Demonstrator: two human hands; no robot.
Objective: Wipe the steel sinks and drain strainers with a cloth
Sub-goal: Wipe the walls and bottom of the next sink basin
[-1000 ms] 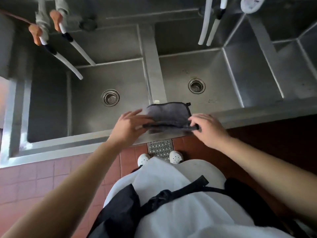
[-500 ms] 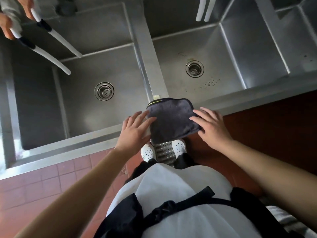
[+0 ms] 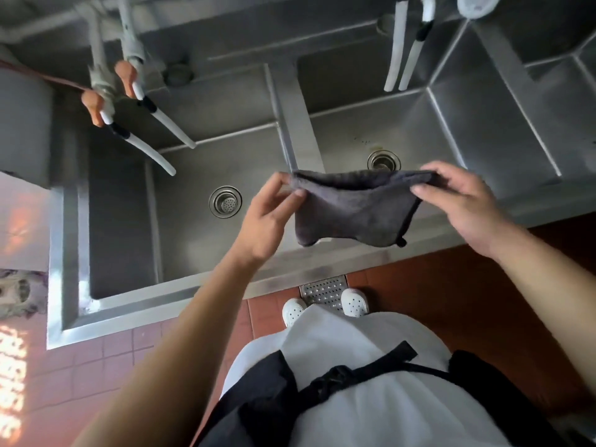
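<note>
Both hands hold the dark grey cloth (image 3: pixel 351 211) up by its top corners: the left hand (image 3: pixel 267 217) pinches one corner, the right hand (image 3: pixel 464 204) the other. The cloth hangs above the sinks' front rim (image 3: pixel 322 262), between the left drain strainer (image 3: pixel 225 201) and the right drain strainer (image 3: pixel 383 160).

No lettering, label, brand or number can be read anywhere in this view.

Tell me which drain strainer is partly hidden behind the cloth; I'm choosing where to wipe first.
The right basin's drain strainer: the grey cloth held up by both hands covers its near edge. The left basin's strainer sits fully in view, left of the left hand.
</note>
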